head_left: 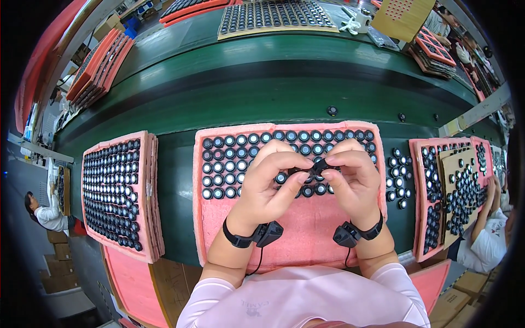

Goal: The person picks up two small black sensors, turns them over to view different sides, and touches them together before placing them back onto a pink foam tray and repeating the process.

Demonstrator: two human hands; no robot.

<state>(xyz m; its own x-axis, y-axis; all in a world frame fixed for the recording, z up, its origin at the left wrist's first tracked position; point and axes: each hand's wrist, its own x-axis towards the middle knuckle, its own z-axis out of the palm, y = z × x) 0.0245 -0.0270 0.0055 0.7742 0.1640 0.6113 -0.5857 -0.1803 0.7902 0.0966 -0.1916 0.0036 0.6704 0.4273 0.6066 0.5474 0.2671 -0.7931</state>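
Note:
My left hand [268,183] and my right hand [354,177] meet above a pink foam tray [262,235], thumbs and fingers pinched. Between my fingertips are small black parts [319,166], one at each hand; whether they are joined I cannot tell. Rows of small black round parts with pale, shiny centres [230,140] fill the far half of the tray, partly hidden by my hands. The near half shows bare pink foam. A black strap with a small black device is on each wrist.
Left stands a stack of full pink trays [155,202]; right lie loose round parts [399,174] and another tray stack [420,197] with cardboard on top. Beyond runs a green conveyor belt [262,82] carrying a few parts. A co-worker's arm [488,202] reaches in at right.

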